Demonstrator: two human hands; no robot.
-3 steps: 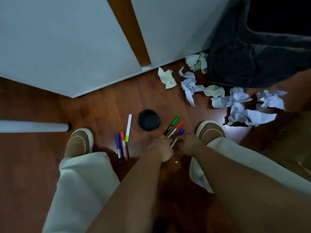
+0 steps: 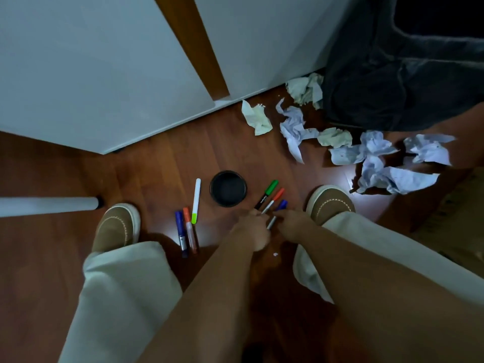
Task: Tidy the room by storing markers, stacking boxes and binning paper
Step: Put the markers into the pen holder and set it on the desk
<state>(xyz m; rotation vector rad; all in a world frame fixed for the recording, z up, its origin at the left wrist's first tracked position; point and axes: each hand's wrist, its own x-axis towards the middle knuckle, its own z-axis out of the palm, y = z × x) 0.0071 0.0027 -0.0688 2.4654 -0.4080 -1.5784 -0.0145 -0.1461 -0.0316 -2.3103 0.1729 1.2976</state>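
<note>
Both my hands are down on the wooden floor beside my right shoe. My left hand (image 2: 251,229) is curled with its fingertips on the near ends of a green-capped marker (image 2: 267,192) and a red-capped marker (image 2: 274,199). The fingers of my right hand (image 2: 293,224) pinch a blue-capped marker (image 2: 272,221) that lies between the two hands. A round black holder (image 2: 228,188) stands open just left of them. Further left lie a blue marker (image 2: 180,229), an orange marker (image 2: 190,231) and a white marker (image 2: 196,197) with a lime end.
Several crumpled papers (image 2: 296,129) are scattered at the upper right, in front of a dark bin with a black bag (image 2: 392,87). White cabinet doors (image 2: 104,74) fill the back. A white table leg (image 2: 47,205) stands at left. My shoes (image 2: 117,226) flank the markers.
</note>
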